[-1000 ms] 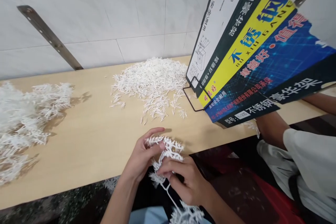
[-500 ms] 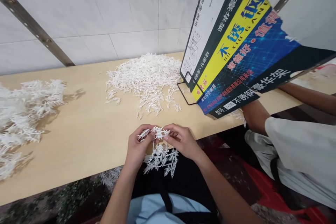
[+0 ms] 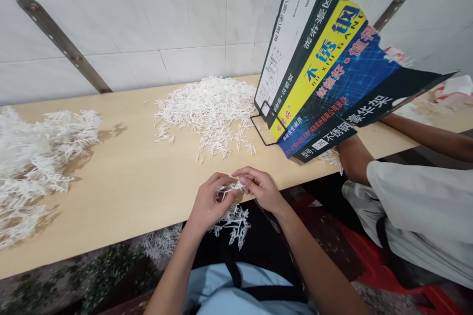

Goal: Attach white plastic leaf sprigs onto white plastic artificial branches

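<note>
Over the table's front edge, my left hand [image 3: 210, 203] is closed on a small white branched plastic sprig [image 3: 229, 188]. My right hand [image 3: 260, 190] pinches the same sprig from the other side with thumb and fingertips; the fingers partly cover it. More white branched sprigs [image 3: 236, 224] lie on my dark-clothed lap just below the hands. Beyond the hands, a heap of small white plastic pieces [image 3: 210, 103] spreads on the wooden table [image 3: 125, 182]. A larger pile of white branching sprigs [image 3: 44, 152] sits at the table's left end.
A printed cardboard sheet [image 3: 321, 78] stands at the right behind a black wire stand [image 3: 264, 130]. Past it, a co-worker's arm [image 3: 353, 160] rests at the table. Tiled wall [image 3: 203, 15] closes off the back. Greenery [image 3: 105, 273] lies below the front edge.
Both hands have come closer together, the left one shifting right. The sprig between them is now more covered by fingers. The view has tilted and moved slightly.
</note>
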`<control>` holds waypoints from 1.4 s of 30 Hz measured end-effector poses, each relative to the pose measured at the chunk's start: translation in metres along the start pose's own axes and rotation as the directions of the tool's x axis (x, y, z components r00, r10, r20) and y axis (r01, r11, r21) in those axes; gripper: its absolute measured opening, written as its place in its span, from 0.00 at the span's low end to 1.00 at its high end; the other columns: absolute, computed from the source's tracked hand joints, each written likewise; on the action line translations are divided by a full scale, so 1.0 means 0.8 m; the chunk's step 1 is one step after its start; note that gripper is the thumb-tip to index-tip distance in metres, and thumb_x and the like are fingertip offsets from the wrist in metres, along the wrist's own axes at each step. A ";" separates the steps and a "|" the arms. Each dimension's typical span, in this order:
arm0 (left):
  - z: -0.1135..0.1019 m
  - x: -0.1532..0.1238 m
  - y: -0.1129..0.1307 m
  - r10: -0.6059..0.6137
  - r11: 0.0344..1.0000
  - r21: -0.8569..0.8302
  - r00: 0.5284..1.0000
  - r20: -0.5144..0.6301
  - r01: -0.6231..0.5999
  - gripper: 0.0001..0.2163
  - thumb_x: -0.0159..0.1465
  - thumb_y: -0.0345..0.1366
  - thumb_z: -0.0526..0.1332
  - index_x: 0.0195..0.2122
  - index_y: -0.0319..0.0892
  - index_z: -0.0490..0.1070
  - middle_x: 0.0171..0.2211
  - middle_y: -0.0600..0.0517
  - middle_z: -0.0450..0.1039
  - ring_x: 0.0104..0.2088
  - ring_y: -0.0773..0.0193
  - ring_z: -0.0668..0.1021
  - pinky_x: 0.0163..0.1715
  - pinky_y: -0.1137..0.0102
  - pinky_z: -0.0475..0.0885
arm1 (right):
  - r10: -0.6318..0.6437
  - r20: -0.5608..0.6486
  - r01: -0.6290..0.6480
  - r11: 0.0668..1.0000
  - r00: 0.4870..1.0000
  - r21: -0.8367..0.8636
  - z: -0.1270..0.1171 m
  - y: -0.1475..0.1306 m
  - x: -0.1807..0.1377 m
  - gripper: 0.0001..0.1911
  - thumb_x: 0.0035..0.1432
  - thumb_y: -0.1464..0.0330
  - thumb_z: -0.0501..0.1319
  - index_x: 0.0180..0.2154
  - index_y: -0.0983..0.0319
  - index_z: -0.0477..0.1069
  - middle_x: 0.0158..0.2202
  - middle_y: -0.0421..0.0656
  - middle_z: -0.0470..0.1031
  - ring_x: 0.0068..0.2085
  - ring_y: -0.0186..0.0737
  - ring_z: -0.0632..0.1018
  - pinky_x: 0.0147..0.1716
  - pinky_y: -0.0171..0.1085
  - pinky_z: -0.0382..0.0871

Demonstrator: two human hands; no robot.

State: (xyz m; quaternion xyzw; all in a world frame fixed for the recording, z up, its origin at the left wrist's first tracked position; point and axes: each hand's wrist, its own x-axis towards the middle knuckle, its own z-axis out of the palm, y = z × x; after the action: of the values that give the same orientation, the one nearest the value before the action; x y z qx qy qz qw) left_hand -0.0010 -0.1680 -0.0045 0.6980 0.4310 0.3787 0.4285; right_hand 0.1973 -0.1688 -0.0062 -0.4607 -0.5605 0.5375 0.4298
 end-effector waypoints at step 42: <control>0.026 0.005 0.007 -0.155 0.976 0.138 0.982 -0.107 0.169 0.14 0.69 0.37 0.59 0.25 0.41 0.73 0.24 0.55 0.70 0.27 0.65 0.72 0.32 0.70 0.60 | -0.022 0.015 0.025 0.983 1.000 -0.180 -0.005 -0.002 0.006 0.13 0.63 0.59 0.68 0.44 0.60 0.80 0.32 0.40 0.78 0.33 0.38 0.75 0.34 0.34 0.68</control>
State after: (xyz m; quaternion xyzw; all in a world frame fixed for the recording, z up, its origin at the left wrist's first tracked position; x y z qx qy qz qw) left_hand 0.0206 -0.1712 -0.0059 0.6711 0.5331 0.3430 0.3843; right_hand 0.2001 -0.1629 -0.0044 -0.4876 -0.6151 0.4825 0.3888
